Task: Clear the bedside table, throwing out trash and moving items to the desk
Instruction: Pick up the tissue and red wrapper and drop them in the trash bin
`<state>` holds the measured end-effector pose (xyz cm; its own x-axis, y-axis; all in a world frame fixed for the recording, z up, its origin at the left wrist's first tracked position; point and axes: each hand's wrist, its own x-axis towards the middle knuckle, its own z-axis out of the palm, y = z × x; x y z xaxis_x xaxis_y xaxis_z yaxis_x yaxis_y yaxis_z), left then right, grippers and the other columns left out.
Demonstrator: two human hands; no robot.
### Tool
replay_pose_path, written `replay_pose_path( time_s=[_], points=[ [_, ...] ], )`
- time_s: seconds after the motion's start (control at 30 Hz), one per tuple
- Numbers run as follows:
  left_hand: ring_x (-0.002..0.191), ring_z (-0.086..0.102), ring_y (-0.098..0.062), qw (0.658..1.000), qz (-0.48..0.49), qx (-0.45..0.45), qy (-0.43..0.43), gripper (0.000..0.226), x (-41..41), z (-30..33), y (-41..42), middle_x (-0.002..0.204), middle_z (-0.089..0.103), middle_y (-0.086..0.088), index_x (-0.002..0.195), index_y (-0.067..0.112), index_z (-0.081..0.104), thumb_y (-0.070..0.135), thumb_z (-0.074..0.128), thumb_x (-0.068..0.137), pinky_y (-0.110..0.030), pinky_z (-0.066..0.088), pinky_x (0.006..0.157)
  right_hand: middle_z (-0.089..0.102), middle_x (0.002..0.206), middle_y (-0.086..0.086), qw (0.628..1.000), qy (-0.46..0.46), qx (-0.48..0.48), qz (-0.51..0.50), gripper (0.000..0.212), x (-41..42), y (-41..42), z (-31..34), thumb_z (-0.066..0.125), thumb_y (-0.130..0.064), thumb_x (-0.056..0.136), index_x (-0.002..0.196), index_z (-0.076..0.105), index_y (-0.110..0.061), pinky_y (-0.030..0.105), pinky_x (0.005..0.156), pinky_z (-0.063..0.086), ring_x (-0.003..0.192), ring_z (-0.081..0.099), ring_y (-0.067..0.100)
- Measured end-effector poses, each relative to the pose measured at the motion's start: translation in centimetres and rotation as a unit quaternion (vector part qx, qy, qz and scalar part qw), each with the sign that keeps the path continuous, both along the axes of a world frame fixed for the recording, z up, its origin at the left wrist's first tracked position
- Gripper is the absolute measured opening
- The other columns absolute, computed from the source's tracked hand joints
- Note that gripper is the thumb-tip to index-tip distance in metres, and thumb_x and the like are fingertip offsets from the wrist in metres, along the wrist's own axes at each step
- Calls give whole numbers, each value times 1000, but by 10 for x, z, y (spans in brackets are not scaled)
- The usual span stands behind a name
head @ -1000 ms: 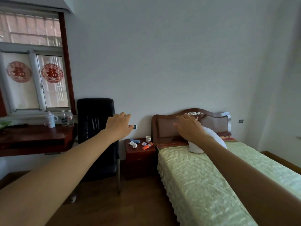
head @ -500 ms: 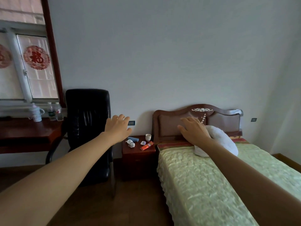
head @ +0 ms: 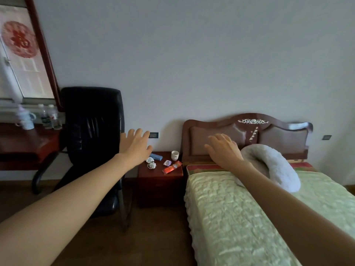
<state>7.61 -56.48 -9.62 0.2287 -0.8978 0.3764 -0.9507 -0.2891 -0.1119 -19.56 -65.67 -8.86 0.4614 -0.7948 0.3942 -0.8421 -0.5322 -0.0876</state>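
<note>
Head view has swung right, bedside table (head: 171,174) nearer; left hand (head: 135,145) and right hand (head: 223,149) stay spread, empty.

We see the bedside table (head: 160,176) in dark reddish wood with a smooth, faintly glossy top; on it lie a shiny red wrapper (head: 172,167), a glazed white cup (head: 175,155) and crumpled white paper (head: 151,163). Left of the table, the chair (head: 92,131) wears glossy black leather over a dark metal frame, and beyond it the desk (head: 28,144) is polished red wood. Right of the table, the bedspread (head: 230,217) is crinkled, satiny green cloth, the pillow (head: 276,166) fuzzy and matt, the headboard (head: 247,131) varnished wood with padded panels.
</note>
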Motion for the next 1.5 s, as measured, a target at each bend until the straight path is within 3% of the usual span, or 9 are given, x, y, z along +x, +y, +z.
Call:
replay_pose_path(
  time_s=[0.53, 1.1, 1.33, 1.5],
  points=[
    [129, 36, -30, 999, -18, 32, 30, 51, 105, -67, -240, 144, 38, -9, 137, 15, 37, 39, 42, 92, -45, 34, 99, 51, 135, 6, 999, -23, 30, 0, 43, 137, -245, -56, 42, -37, 96, 133, 49, -15, 46, 106, 35, 133, 37, 28],
    [123, 43, -28, 993, 13, 93, 76, 52, 198, -169, -433, 138, 46, -7, 137, 17, 40, 40, 47, 90, -43, 37, 95, 46, 142, 6, 990, -8, 138, 12, 46, 214, -449, -185, 45, -36, 97, 138, 47, -14, 43, 111, 30, 138, 32, 26],
    [111, 52, -32, 985, 35, 124, 115, 51, 221, -215, -500, 125, 56, -12, 129, 10, 50, 34, 58, 84, -46, 43, 87, 44, 146, 8, 982, 7, 185, 23, 47, 238, -530, -226, 46, -34, 97, 139, 46, -14, 43, 113, 27, 141, 29, 28],
    [117, 48, -31, 976, 47, 152, 151, 50, 236, -246, -531, 129, 53, -10, 131, 13, 48, 34, 54, 86, -46, 40, 92, 49, 142, 12, 978, 8, 208, 32, 44, 265, -568, -252, 51, -31, 95, 134, 51, -11, 46, 111, 30, 138, 34, 31]
  ],
)
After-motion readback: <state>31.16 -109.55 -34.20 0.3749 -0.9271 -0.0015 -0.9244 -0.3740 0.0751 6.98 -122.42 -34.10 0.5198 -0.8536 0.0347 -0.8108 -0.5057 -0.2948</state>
